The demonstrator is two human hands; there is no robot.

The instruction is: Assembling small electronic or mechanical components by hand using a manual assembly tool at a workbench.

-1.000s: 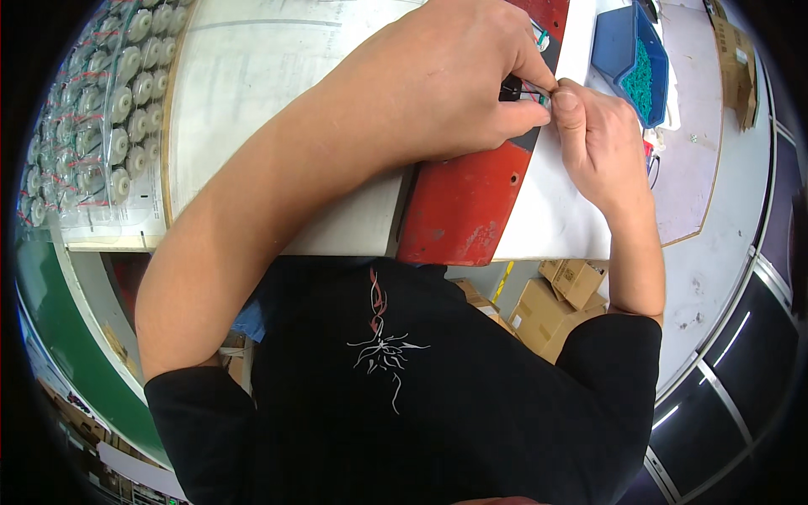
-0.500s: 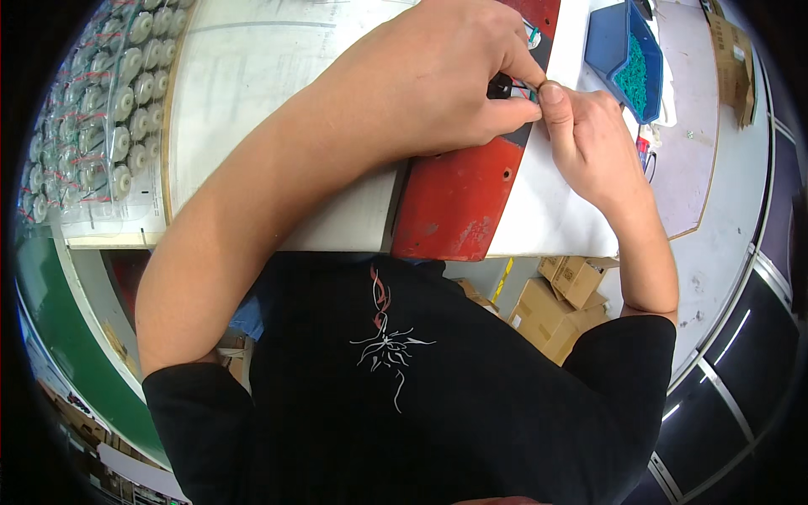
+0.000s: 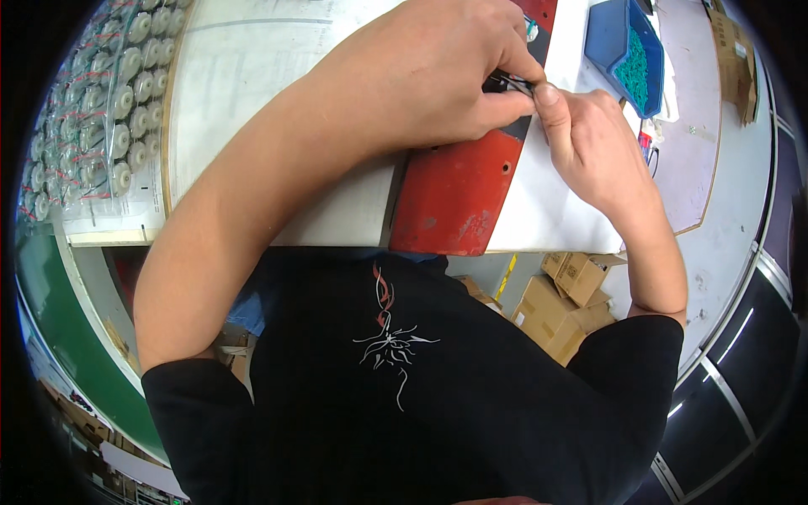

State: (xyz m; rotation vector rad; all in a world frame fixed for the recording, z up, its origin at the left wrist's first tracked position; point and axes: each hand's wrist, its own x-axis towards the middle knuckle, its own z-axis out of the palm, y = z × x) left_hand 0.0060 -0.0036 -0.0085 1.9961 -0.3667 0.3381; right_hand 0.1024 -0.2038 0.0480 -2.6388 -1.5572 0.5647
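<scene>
Wires (image 3: 519, 84): thin and dark, they run between the two hands, over the black band (image 3: 515, 133) of the red block (image 3: 459, 198); from my end I make out their middle only, since fingertips cover the rest.
Left hand (image 3: 467, 71): reaches over the block with its back turned up. Thumb and forefinger stand apart on either side of the wires; I cannot tell whether they, or the fingers hidden behind, clasp anything. I judge the arch leaves room to see into the work.
Right hand (image 3: 589, 139): thumb pressed against forefinger, nipping the wires at their right end, as far as my view shows. A fingertip pinch seems right for something so slim (a whole fist would bury it).
Red block: lies aslant on the white table (image 3: 551, 206), its near end at the edge by the person's body; I take that as a way to bring the work within reach of both bent arms.
Blue bin (image 3: 602, 38): stands just beyond the right hand with green bits (image 3: 637, 80) inside, probably so that hand needs little travel.
Round parts (image 3: 122, 139): white, in clear plastic at the far left, well apart from the fingers.
Cartons (image 3: 551, 311): below the table on the right, presumably stowed out of the way.
</scene>
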